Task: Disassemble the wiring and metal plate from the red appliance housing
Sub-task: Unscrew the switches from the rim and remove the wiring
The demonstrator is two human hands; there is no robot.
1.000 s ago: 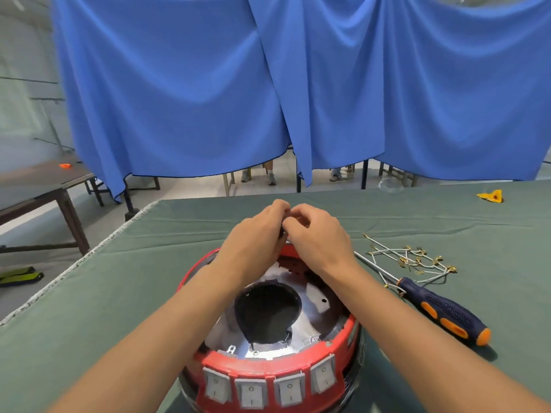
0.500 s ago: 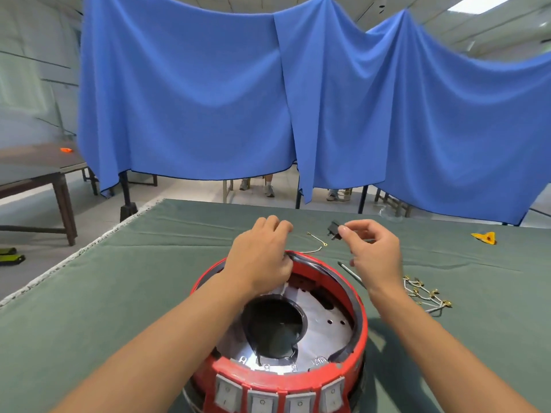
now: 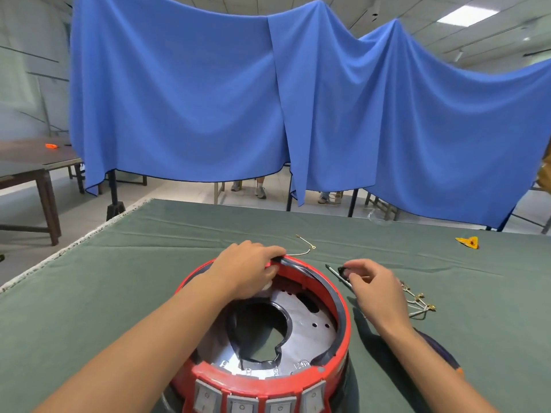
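My left hand (image 3: 249, 268) rests on the far rim of the red housing (image 3: 343, 350), fingers curled over the edge and gripping the dark band that lines it; the thumb is hidden inside the shell. The housing sits on the green cloth (image 3: 89, 293) directly before me, open side up, with a row of grey rocker switches (image 3: 259, 405) along its near wall. Inside it lies the metal plate (image 3: 310, 329), flat and pale, pierced by small holes and by a large dark-edged opening (image 3: 259, 332) near its middle. My right hand (image 3: 378, 293) hovers just right of the housing, apart from it, pinching a small black part (image 3: 343, 271) between thumb and forefinger, the other fingers loosely curled. Beneath that hand a screwdriver lies on the cloth: its shaft (image 3: 335, 272) shows beyond my fingers and its dark handle (image 3: 438, 350), orange at the butt, emerges behind my forearm. A bundle of wires (image 3: 417, 302) with brass terminals lies just right of my right hand. A single wire (image 3: 305, 247), also brass-tipped, curves on the cloth just beyond my left fingertips. A yellow scrap (image 3: 468, 242) lies well apart toward the far right. A blue curtain (image 3: 298, 99) hangs behind the table.
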